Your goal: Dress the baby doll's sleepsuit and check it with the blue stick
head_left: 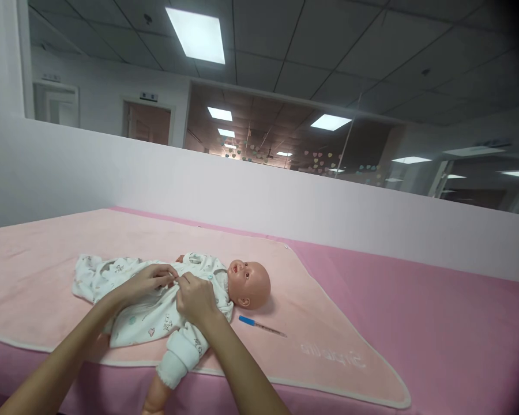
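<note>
Baby doll (247, 283) lying on its back on a pale pink blanket (34, 271), head pointing right, in the lower middle of the view. At far left, the loose legs of its white printed romper (142, 325) lie crumpled on the blanket. Next, my left hand (149, 280) comes in from the lower left, fingers curled shut and pinching one edge of the romper's front opening at the doll's chest. Touching it, my right hand (198, 301) is closed in a pinch on the opposite edge. It hides the fastening, so I cannot tell whether that is a snap or a button. Below my right wrist, the doll's sleeved arm (179, 354) hangs over the blanket's front edge. To the right, the doll's bare head faces up. Just beside the head lies a thin clear stick with a blue cap (262, 327), apart from my hands. Further right, the brighter pink worktop (436, 323) runs to a white partition (285, 202) behind.

The work looks to me like fastening the romper front. To do it well, I would draw both edges flat and level so no cloth bunches between them. I would match each fastener to its partner and press straight down against the chest. The dangling arm could pull the cloth askew, so it needs slack.
</note>
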Tool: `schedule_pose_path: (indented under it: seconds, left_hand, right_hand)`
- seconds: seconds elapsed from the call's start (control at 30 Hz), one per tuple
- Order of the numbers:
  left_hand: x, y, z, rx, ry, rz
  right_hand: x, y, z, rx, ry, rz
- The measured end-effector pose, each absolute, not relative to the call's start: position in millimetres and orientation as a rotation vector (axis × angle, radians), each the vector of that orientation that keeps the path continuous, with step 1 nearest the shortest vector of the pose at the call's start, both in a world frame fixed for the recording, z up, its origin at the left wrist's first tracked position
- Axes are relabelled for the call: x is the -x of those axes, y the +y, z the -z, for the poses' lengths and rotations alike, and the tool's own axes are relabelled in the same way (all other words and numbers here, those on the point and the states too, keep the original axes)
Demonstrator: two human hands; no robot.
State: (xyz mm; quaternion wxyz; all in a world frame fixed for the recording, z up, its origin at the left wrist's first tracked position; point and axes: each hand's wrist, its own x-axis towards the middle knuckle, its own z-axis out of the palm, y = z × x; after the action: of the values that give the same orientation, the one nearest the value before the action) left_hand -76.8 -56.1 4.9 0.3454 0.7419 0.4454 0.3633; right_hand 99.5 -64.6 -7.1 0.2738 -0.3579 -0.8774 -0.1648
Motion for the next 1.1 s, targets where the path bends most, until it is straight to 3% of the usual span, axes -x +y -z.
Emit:
schedule_pose_path:
  seconds: [0.4,1.1]
  left_hand:
    - [90.2,-77.7,1.8,-1.993,1.118,-0.874]
    - [87.6,-73.3,19.0,-1.887,1.212,-1.093]
  right_hand:
    - [-98.4,-73.3,5.1,0.947,-2.317,0.322]
    - [-96.0,-67.9,10.8,0.968,-2.243,0.232]
